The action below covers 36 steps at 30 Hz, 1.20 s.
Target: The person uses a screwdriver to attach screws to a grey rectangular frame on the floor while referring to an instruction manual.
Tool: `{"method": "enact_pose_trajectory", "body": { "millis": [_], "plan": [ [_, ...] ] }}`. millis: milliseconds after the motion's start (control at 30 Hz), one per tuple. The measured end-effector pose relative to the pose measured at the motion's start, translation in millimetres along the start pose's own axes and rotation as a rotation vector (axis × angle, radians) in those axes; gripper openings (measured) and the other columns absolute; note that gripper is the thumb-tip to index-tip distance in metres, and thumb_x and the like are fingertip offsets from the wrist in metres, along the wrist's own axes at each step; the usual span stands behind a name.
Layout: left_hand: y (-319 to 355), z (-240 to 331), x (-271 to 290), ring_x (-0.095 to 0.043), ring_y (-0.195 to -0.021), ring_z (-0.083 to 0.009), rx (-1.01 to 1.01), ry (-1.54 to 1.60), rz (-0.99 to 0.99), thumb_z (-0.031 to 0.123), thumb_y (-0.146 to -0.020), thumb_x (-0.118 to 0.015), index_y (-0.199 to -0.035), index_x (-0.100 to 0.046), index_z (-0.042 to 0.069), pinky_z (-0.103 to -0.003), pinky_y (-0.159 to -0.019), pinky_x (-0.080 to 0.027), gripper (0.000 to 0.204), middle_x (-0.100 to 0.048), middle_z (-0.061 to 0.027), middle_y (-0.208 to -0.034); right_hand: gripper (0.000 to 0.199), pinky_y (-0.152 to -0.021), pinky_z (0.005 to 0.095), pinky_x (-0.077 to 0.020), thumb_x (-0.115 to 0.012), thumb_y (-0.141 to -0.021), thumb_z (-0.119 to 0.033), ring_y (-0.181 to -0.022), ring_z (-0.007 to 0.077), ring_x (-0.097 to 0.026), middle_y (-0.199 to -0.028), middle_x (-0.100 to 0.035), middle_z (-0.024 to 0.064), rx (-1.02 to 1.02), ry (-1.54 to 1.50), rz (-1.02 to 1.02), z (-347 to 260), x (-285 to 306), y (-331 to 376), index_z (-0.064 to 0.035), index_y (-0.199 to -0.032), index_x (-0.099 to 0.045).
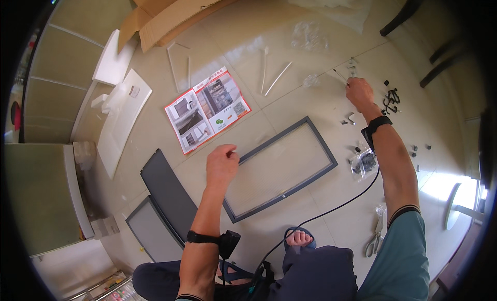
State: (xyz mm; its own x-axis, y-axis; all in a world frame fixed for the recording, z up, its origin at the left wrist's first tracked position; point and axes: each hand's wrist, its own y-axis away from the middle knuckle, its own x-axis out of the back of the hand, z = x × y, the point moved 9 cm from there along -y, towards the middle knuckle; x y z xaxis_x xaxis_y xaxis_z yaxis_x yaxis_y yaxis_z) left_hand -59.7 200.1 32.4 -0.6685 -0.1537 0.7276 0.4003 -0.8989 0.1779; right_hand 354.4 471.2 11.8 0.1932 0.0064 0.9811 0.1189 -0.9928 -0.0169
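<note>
One leaflet (207, 110) near gray frame (323, 142)

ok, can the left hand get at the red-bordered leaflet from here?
Likely yes: the left hand is close to the near edge of the red-bordered leaflet, and nothing visible blocks the way. Its height above the floor is hard to judge.

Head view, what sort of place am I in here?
Most likely a room in a home, though I can't be certain. The signs are the glossy tiled floor, bare toes in open footwear, and an opened cardboard box lying on the floor.
</note>
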Motion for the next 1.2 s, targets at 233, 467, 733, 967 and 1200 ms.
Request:
{"method": "enact_pose_trajectory", "body": {
  "millis": [233, 467, 733, 967, 1200],
  "plan": [
    [4, 48, -50, -0.064, -0.095, -0.0327, -0.029, -0.217, -0.248, 0.018, -0.082, -0.071, -0.108, -0.070, 0.006, -0.042, -0.083, -0.052, 0.028, -0.065, -0.0147, -0.102, 0.019, -0.083, 0.0478, -0.0532, -0.057, -0.075, -0.007, -0.093, 0.0417, -0.066, -0.096, -0.068, 0.0252, -0.015, 0.006, -0.014, -3, -3, -7, -0.0024, -0.087, -0.070],
    [5, 49, -47, -0.062, -0.098, -0.0326, 0.007, -0.188, -0.195, 0.018, -0.082, -0.072, -0.107, -0.070, 0.004, -0.043, -0.084, -0.051, 0.028, -0.064, -0.0146, -0.102, 0.017, -0.082, 0.0479, -0.0540, -0.058, -0.079, -0.013, -0.090, 0.0405, -0.066, -0.094, -0.069, 0.0235, 0.047, -0.020, -0.041, 3, -2, 8, -0.0026, -0.086, -0.070],
    [4, 69, -39, -0.066, -0.079, -0.0178, 0.015, 0.450, -0.101, 0.007, -0.087, -0.069, -0.103, -0.071, -0.002, -0.029, -0.069, -0.054, 0.018, -0.069, -0.0085, -0.093, 0.012, -0.044, 0.0266, -0.0382, -0.067, -0.083, -0.013, -0.050, 0.0099, -0.050, -0.061, -0.056, 0.0039, -0.146, -1.151, -0.313, -56, 32, 85, -0.0017, -0.083, -0.066],
    [44, 164, -62, -0.066, -0.078, -0.0148, -0.136, 0.850, -0.360, -0.002, -0.090, -0.062, -0.102, -0.070, -0.006, -0.027, -0.065, -0.054, 0.014, -0.066, -0.0078, -0.091, 0.005, -0.036, 0.0206, -0.0243, -0.068, -0.086, -0.009, -0.042, 0.0042, -0.038, -0.060, -0.053, 0.0013, -0.430, -1.829, -0.714, -150, 28, 212, -0.0038, -0.086, -0.066],
    [79, 159, -60, -0.063, -0.063, -0.0135, -0.250, 0.515, -0.308, -0.003, -0.088, -0.064, -0.087, -0.067, -0.004, -0.026, -0.056, -0.050, 0.003, -0.065, -0.0072, -0.076, 0.010, -0.038, 0.0223, -0.0280, -0.064, -0.086, -0.009, -0.043, 0.0055, -0.041, -0.060, -0.056, 0.0021, -0.410, -1.717, -0.743, -157, 23, 254, -0.0007, -0.081, -0.064]
  ]
}}
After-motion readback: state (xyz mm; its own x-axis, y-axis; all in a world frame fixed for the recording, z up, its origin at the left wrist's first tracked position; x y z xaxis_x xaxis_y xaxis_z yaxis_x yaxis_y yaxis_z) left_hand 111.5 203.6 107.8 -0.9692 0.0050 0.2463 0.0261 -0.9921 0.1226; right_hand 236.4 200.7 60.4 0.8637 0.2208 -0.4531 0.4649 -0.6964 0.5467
